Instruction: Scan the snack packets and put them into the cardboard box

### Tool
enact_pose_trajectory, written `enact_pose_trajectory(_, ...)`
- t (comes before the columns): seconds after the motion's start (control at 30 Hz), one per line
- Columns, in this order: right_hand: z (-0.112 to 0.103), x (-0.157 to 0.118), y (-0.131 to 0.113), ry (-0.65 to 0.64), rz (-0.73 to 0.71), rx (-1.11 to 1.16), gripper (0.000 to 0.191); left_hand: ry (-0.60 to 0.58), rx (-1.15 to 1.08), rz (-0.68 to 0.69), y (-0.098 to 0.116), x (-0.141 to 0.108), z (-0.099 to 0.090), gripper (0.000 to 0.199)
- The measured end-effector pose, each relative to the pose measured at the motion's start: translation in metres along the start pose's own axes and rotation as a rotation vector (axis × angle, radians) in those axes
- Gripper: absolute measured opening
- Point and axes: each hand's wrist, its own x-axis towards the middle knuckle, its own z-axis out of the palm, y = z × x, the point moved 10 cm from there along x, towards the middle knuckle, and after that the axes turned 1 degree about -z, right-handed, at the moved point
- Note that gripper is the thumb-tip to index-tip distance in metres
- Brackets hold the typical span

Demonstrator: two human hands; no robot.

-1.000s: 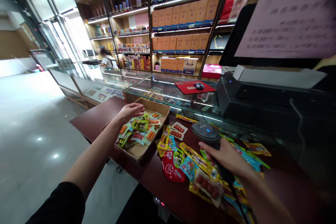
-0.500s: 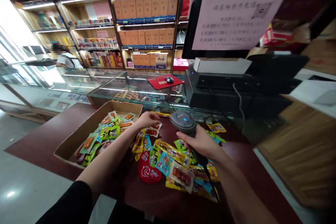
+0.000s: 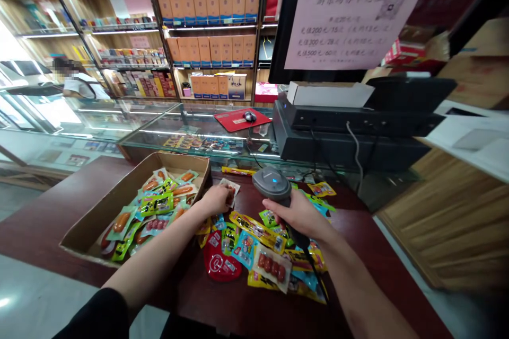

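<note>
My right hand (image 3: 299, 213) grips the handle of a grey barcode scanner (image 3: 272, 185), its head raised over a heap of snack packets (image 3: 260, 246) on the dark red counter (image 3: 369, 243). My left hand (image 3: 217, 199) closes on a small clear packet of red sausages (image 3: 231, 187) lying just right of a cardboard box (image 3: 93, 225). The box holds several more snack packets (image 3: 159, 204). The scanner's black cable (image 3: 314, 270) trails over the heap toward me.
Behind the counter stands a glass display case (image 3: 175, 127) with a red mouse pad and mouse (image 3: 248, 115). A black till with a monitor and pink notice (image 3: 350, 16) is at the right. Shelves of orange boxes (image 3: 207, 5) fill the back wall. A person (image 3: 75, 82) is far left.
My left hand left the box, crossed right to the loose packets and closed on the sausage packet. The scanner hand shifted slightly left. The view swung to the right.
</note>
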Motion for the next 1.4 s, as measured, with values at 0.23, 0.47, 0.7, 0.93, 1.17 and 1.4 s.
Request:
enact_pose_trajectory(0.23,0.004,0.002,0.004,0.002,0.026,0.009,0.029,0.332,-0.336,-0.131,-0.024,0.001,-0.037,0.017)
enact_pose_trajectory(0.47,0.005,0.004,0.008,-0.001,0.043,-0.037,0.028,0.38,-1.341,-0.351,-0.062,0.003,-0.03,0.041)
enact_pose_trajectory(0.7,0.009,0.003,0.01,-0.006,0.069,-0.004,0.025,0.4,-1.509,-0.343,-0.064,0.0,-0.028,0.049)
enact_pose_trajectory(0.93,0.012,0.002,0.006,-0.019,0.045,0.009,0.022,0.324,-1.542,-0.304,-0.054,0.003,-0.022,0.063)
enact_pose_trajectory(1.17,0.018,0.002,0.002,-0.037,0.019,0.045,0.025,0.282,-1.463,-0.36,-0.049,0.0,-0.022,0.044)
enact_pose_trajectory(1.4,0.024,0.003,0.004,-0.059,-0.007,0.096,0.038,0.251,-1.435,-0.232,-0.038,0.006,-0.02,0.05)
